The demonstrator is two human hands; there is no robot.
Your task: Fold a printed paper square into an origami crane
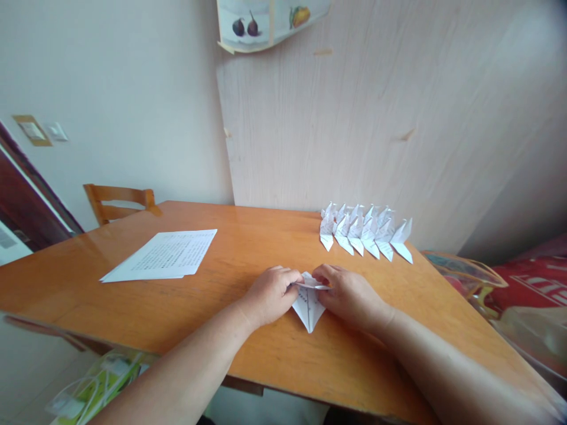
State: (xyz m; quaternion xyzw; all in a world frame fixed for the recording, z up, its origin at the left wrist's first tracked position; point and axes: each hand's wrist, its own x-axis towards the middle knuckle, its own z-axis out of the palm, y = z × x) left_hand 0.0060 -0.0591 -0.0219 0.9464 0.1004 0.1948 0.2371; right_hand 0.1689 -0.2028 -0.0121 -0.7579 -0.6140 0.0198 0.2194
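Note:
Between my hands, near the middle of the wooden table, is a folded sheet of printed paper [309,310]. Its lower part is a point toward me with a crease down the centre, and its upper part is bent over in a flap. My left hand [273,293] pinches the flap's left side, fingers closed. On the other side, my right hand [348,295] grips the right edge with thumb and fingers. Both hands rest low over the tabletop, and the fingertips partly cover the paper.
Several folded paper figures [355,233] stand in rows at the table's back right. A stack of printed sheets [166,255] lies to the left on the wooden table [248,236]. Behind it stands a wooden chair [121,195]. Bags [535,283] lie beyond the right edge.

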